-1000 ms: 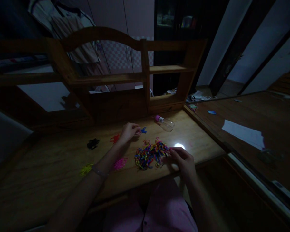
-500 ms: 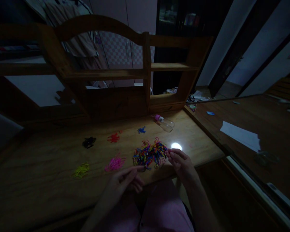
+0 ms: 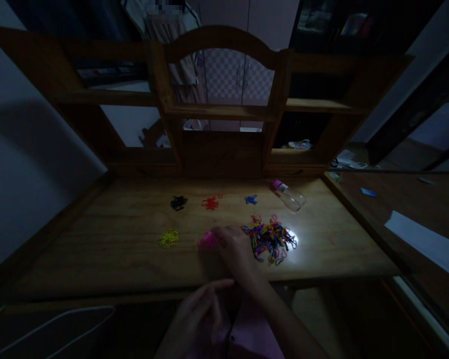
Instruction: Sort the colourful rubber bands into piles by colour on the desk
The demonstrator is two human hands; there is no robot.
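Observation:
My right hand (image 3: pixel 234 247) reaches across to the pink pile of small loops (image 3: pixel 208 240), which look like paper clips. Its fingers are closed and blurred, and whatever they hold is hidden. To the right of that hand lies a mixed heap of coloured paper clips (image 3: pixel 270 240). My left hand (image 3: pixel 204 306) hovers at the table's front edge, beneath my right wrist, with its index finger stretched out and nothing visible in it. Separate piles of yellow clips (image 3: pixel 168 238), black clips (image 3: pixel 178 202), red clips (image 3: pixel 210 203) and blue clips (image 3: pixel 251 199) lie on the wooden table (image 3: pixel 119 249).
A clear bottle with a pink cap (image 3: pixel 290 195) lies behind the mixed heap. Wooden shelving (image 3: pixel 222 113) rises along the table's back edge. To the right, a brown surface (image 3: pixel 370 209) bears a white sheet of paper (image 3: pixel 426 239). A white cable (image 3: pixel 78 311) loops at lower left.
My right hand has moved left from the mixed heap, where it pinched a pink piece, to the pink pile. My left hand has drawn back towards my body. The view has swung left.

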